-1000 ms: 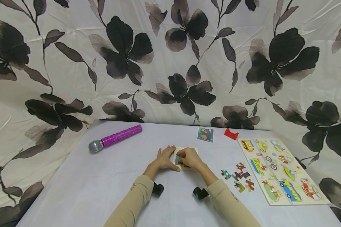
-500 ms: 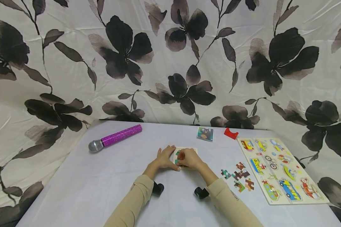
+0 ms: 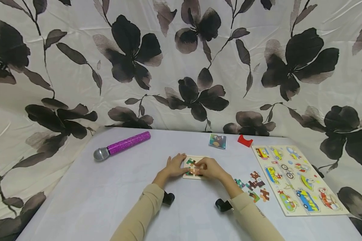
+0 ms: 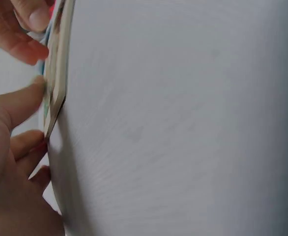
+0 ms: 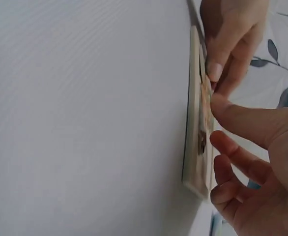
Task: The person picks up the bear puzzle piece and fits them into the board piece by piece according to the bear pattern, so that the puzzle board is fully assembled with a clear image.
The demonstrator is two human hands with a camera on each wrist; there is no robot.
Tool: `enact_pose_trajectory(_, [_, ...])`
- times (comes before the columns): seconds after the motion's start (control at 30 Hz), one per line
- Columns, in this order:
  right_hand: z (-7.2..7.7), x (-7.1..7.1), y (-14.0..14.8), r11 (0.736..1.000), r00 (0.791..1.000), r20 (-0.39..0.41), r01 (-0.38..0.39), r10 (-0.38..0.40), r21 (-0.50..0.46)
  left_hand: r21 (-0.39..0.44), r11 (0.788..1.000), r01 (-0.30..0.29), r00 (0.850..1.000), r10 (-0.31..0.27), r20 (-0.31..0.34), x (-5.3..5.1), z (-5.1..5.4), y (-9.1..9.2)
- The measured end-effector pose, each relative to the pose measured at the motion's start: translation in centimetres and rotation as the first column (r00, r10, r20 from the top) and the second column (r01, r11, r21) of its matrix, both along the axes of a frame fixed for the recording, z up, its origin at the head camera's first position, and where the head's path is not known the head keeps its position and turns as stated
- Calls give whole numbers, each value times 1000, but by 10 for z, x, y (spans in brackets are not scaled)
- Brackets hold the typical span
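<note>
A small wooden puzzle board (image 3: 198, 157) lies flat between both hands in the head view, with green and orange-brown jigsaw pieces (image 3: 191, 162) inside its frame. My left hand (image 3: 175, 166) holds the board at its left side, thumb on the face and fingers along the edge. My right hand (image 3: 212, 168) covers the board's right part. In the right wrist view, the thumb of that hand touches an orange-brown piece (image 5: 205, 98) while its other fingers are bent at the board, apart from the thumb. The hands hide part of the pieces.
Loose jigsaw pieces (image 3: 254, 184) lie right of the hands, beside a large vehicle puzzle board (image 3: 289, 187). A bear picture card (image 3: 218, 141) and a red cutout piece (image 3: 245, 140) lie at the back. A purple glitter microphone (image 3: 123, 145) rests at the left.
My right hand has shifted right, uncovering more of the board and an orange-brown piece. The left thumb has moved from the board's near edge onto its face.
</note>
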State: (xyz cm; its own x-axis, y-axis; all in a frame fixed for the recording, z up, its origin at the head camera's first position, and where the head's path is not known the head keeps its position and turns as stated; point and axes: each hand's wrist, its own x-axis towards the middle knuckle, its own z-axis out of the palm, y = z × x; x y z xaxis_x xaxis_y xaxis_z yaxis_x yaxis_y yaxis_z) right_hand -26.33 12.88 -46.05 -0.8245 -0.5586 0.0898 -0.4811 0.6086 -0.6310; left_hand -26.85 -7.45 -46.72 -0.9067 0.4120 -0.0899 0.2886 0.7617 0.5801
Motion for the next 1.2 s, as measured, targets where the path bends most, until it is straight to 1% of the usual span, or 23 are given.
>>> enact_pose_trajectory(0.13, [-4, 7, 5, 998, 999, -42, -26, 28, 57, -2, 999, -32, 999, 32, -26, 3, -4, 2])
enact_pose_trajectory(0.23, [-7, 12, 5, 998, 998, -61, -22, 25, 52, 19, 999, -49, 997, 50, -57, 5, -6, 3])
enact_pose_trajectory(0.3, [-7, 13, 4, 999, 998, -64, -7, 10, 50, 39, 998, -55, 993, 59, -107, 7, -7, 4])
enact_pose_trajectory(0.37, [-7, 12, 3, 999, 998, -61, 4, -1, 52, 37, 998, -49, 983, 55, -177, 9, -7, 6])
enact_pose_trajectory(0.43, [-7, 10, 2, 999, 999, -46, 11, -8, 49, 32, 999, -30, 971, 36, -237, 10, -7, 7])
enact_pose_trajectory(0.5, [-7, 8, 2, 999, 1000, -12, 16, -15, 32, 14, 1000, -2, 965, 5, -261, 12, -6, 9])
enact_pose_trajectory(0.6, [-9, 4, 5, 1000, 1000, 11, -2, 2, -13, -14, 999, 43, 967, -45, -251, 14, -5, 9])
enact_pose_trajectory(0.63, [-18, -2, 8, 999, 999, -23, -36, 36, -32, -21, 998, 53, 969, -56, -241, 14, -5, 9])
enact_pose_trajectory(0.73, [-20, -3, 10, 995, 995, -48, -86, 83, -44, -23, 997, 72, 972, -76, -224, 15, -5, 8])
enact_pose_trajectory(0.8, [-19, -3, 10, 994, 994, -54, -99, 97, -37, -7, 996, 85, 972, -84, -220, 16, -4, 7])
enact_pose_trajectory(0.83, [-19, -3, 9, 995, 994, -58, -99, 97, -32, 0, 996, 88, 973, -86, -215, 16, -3, 6])
enact_pose_trajectory(0.87, [-10, 3, 7, 997, 997, -35, -76, 75, -17, 5, 996, 94, 972, -91, -216, 16, -2, 6])
enact_pose_trajectory(0.9, [-8, 4, 6, 998, 997, -36, -68, 68, -6, 7, 995, 100, 972, -96, -217, 16, -2, 5])
enact_pose_trajectory(1.07, [-3, 7, 3, 998, 994, -93, -51, 54, 33, 17, 991, 132, 963, -124, -239, 16, -3, 4])
enact_pose_trajectory(1.2, [-2, 8, 3, 998, 993, -106, -54, 58, 44, 47, 988, 148, 958, -132, -254, 14, -7, 4])
